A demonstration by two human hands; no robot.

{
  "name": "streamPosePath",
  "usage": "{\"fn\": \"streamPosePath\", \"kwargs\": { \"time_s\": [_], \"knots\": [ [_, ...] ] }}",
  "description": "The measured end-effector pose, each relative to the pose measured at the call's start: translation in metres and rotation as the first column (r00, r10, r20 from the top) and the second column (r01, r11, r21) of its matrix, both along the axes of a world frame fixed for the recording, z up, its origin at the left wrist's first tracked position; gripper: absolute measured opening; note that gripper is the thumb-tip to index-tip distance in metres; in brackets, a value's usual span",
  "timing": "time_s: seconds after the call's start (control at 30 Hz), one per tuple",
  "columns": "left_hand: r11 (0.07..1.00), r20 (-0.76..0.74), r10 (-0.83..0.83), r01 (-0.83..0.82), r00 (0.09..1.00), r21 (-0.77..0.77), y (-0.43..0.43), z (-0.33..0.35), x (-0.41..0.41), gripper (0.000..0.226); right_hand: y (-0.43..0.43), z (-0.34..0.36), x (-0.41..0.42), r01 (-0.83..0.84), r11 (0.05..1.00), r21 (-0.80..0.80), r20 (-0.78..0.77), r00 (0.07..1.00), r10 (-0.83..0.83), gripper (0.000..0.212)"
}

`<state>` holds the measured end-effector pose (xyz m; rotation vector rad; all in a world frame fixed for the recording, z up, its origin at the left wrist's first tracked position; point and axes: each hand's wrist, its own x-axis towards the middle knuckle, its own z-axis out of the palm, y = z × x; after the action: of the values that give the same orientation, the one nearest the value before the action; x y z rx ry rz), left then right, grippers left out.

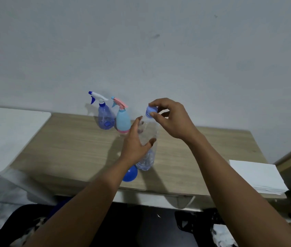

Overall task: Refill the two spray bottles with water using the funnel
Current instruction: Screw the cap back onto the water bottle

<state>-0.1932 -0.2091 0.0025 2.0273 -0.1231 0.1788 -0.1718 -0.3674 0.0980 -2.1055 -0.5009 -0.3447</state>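
Near the middle of the wooden table [66,150], a clear plastic water bottle [148,132] is standing with its neck leaning toward the right and its base low at the tabletop. The left hand [135,141] is gripping the bottle's upper body, with its fingers [137,123] curling round the left side and the thumb pressing on the near side. The right hand [173,118] is hovering over the neck, its fingers [152,104] pinching the light blue cap [151,111] between fingertip and thumb. The cap is sitting on the bottle's mouth.

Just beside the bottle's base, on its left, a blue funnel [130,173] is lying near the table's near edge. The left forearm is hiding most of it, so only a rounded part is showing.

At the far edge, against the pale wall [159,41], the two spray bottles are standing upright and touching each other. The translucent blue spray bottle [105,119], with a white and blue trigger head, is on the left. The light blue spray bottle [123,122], with a pink trigger head, is on the right, just left of the left hand. Both trigger heads are in place and are pointing left.

A stack of white paper [258,177] is lying at the table's right end, and a white surface [7,132] is adjoining the table on the left.
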Motion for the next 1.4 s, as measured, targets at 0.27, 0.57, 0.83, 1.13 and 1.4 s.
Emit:
{"fn": "streamPosePath", "kwargs": {
  "time_s": [0.27,0.57,0.83,1.13,1.4],
  "knots": [
    [1.0,-0.035,0.006,-0.006,0.999,-0.002,0.001,-0.001,0.002,0.096,0.014,-0.002,0.002,0.122,0.991,0.052,-0.041,0.992,-0.12,0.022],
    [0.997,-0.069,-0.045,0.041,0.997,-0.058,0.006,0.0,0.003,0.094,-0.005,0.016,0.006,-0.102,0.973,-0.209,-0.136,0.988,0.075,0.026],
    [0.998,-0.07,-0.021,0.017,0.997,-0.053,0.004,0.001,0.006,0.094,0.025,-0.012,-0.002,0.217,0.97,0.114,-0.018,0.976,-0.216,0.03],
    [0.998,-0.072,-0.031,0.027,0.997,-0.065,0.007,-0.002,0.006,0.094,0.016,-0.009,0.002,-0.011,0.987,0.162,-0.17,0.985,0.038,0.033],
    [0.999,-0.086,-0.019,0.015,0.996,-0.042,0.004,-0.006,0.005,0.096,0.039,-0.024,-0.005,0.212,0.929,0.302,-0.08,0.977,-0.198,0.043]
  ]
}}
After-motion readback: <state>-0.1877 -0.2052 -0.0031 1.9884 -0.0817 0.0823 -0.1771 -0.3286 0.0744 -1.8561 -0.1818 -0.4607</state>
